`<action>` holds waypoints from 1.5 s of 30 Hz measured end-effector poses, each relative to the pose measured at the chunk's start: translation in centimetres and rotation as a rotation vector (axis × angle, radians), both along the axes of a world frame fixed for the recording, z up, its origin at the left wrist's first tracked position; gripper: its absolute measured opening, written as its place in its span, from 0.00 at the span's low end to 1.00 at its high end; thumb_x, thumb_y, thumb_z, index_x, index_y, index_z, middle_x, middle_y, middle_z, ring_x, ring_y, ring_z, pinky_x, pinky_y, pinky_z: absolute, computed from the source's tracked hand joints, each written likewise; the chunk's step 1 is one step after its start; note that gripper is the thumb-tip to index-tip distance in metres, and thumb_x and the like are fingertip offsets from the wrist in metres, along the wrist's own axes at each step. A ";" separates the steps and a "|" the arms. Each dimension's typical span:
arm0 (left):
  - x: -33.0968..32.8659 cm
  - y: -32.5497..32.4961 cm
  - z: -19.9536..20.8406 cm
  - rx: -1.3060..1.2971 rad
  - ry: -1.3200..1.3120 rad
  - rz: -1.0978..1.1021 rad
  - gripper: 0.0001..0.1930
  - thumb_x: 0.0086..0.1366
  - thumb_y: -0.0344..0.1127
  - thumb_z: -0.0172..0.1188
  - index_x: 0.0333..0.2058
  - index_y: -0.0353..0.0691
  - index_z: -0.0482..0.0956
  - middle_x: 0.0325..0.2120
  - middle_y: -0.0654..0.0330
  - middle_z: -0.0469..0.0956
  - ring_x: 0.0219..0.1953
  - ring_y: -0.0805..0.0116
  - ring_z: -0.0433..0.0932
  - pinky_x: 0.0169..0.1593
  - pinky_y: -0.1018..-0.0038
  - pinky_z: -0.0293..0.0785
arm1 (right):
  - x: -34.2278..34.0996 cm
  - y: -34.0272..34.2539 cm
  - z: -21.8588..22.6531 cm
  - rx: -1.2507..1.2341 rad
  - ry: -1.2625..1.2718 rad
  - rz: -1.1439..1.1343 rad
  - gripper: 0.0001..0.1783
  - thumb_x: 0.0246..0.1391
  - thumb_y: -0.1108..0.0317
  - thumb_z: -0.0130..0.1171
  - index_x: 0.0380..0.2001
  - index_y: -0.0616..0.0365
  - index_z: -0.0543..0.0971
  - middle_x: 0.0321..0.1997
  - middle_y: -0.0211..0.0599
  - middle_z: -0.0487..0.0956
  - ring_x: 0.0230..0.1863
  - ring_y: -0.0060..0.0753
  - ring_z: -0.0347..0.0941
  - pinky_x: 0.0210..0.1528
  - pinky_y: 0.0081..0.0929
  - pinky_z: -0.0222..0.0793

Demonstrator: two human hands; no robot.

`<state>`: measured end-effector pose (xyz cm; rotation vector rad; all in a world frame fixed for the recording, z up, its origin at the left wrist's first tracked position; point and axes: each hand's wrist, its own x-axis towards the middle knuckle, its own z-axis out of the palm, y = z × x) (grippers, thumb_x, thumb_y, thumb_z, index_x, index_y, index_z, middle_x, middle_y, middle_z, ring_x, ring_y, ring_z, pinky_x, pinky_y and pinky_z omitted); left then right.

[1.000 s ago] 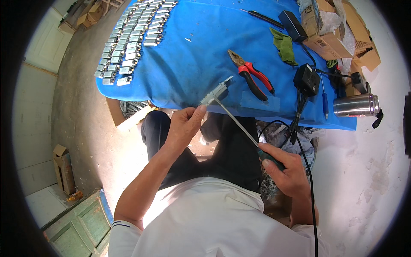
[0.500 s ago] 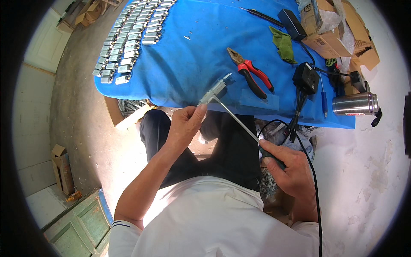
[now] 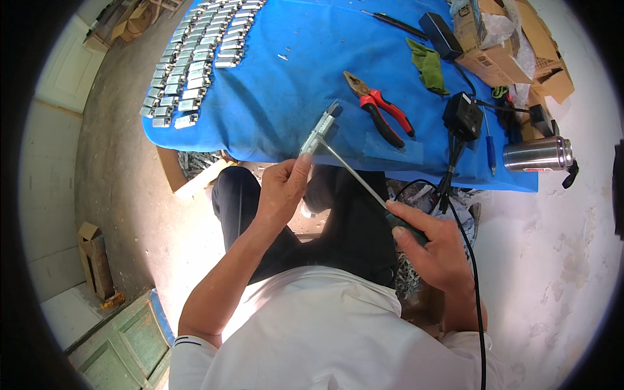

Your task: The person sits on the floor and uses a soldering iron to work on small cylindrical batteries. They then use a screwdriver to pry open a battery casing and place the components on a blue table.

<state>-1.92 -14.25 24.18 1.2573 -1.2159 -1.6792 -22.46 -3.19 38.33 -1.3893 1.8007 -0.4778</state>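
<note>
Between thumb and fingers, my left hand [image 3: 286, 188] pinches the lower end of a slim silvery metal part [image 3: 318, 131], which tilts up and to the right over the table's near edge. My right hand [image 3: 432, 247] is closed round the dark handle of a screwdriver [image 3: 353, 171]. Its long thin shaft runs up and left, and the tip meets the side of the metal part near its middle. Exactly where the tip sits is too small to make out. Red-and-black pliers [image 3: 378, 109] lie on the blue cloth just right of the part.
Rows of small metal pieces [image 3: 188, 65] cover the left of the blue cloth [image 3: 273, 91]. On the right are a green rag [image 3: 426, 67], a black power block [image 3: 462, 114] with cables, a blue screwdriver [image 3: 490, 151], a steel flask [image 3: 538, 155] and cardboard boxes [image 3: 494, 62].
The metal part has turned to stand steeper, its upper end swinging left and up. My right hand and the screwdriver have shifted slightly left and up.
</note>
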 end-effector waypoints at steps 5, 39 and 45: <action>-0.1 -0.1 0.2 -0.007 -0.024 -0.008 0.25 0.68 0.54 0.52 0.19 0.40 0.69 0.11 0.71 0.61 0.14 0.83 0.57 0.18 0.81 0.50 | -0.4 0.3 -1.1 -0.032 -0.067 0.023 0.20 0.55 0.70 0.56 0.52 0.57 0.75 0.37 0.46 0.81 0.32 0.34 0.78 0.34 0.27 0.73; -0.6 -2.2 -0.6 0.430 0.237 -0.018 0.26 0.68 0.61 0.44 0.23 0.44 0.63 0.16 0.63 0.63 0.18 0.72 0.64 0.22 0.77 0.58 | -0.1 2.6 -7.1 0.320 -0.929 -0.387 0.25 0.62 0.61 0.51 0.60 0.60 0.67 0.28 0.42 0.77 0.19 0.26 0.73 0.17 0.19 0.67; -1.5 -2.1 0.2 0.644 0.443 -0.006 0.28 0.69 0.60 0.40 0.21 0.42 0.63 0.14 0.62 0.62 0.17 0.71 0.60 0.23 0.77 0.57 | -0.9 2.4 -6.8 0.336 -0.910 -0.398 0.24 0.61 0.61 0.51 0.58 0.61 0.69 0.27 0.41 0.77 0.18 0.24 0.71 0.16 0.18 0.64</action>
